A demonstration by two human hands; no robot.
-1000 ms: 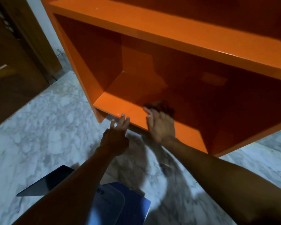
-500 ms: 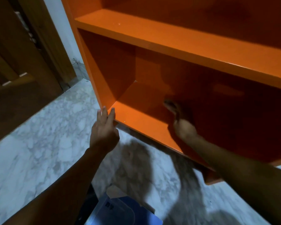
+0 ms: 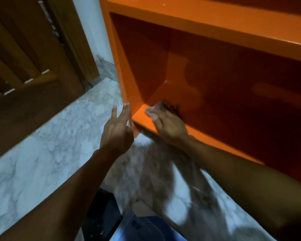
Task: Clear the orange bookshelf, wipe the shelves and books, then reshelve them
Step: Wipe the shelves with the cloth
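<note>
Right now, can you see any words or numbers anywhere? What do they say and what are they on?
Only one spot has print: small dark marks on the pale blue book cover lying on the marble floor, too small and blurred to read.
The orange bookshelf carries no text.
The wooden door carries no text.
The cloth under the right hand shows none either.

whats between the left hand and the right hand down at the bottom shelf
In the head view, the bookshelf's orange side panel stands between them: the left hand touches its outer front edge, while the right hand presses a cloth on the bottom shelf inside.
</note>
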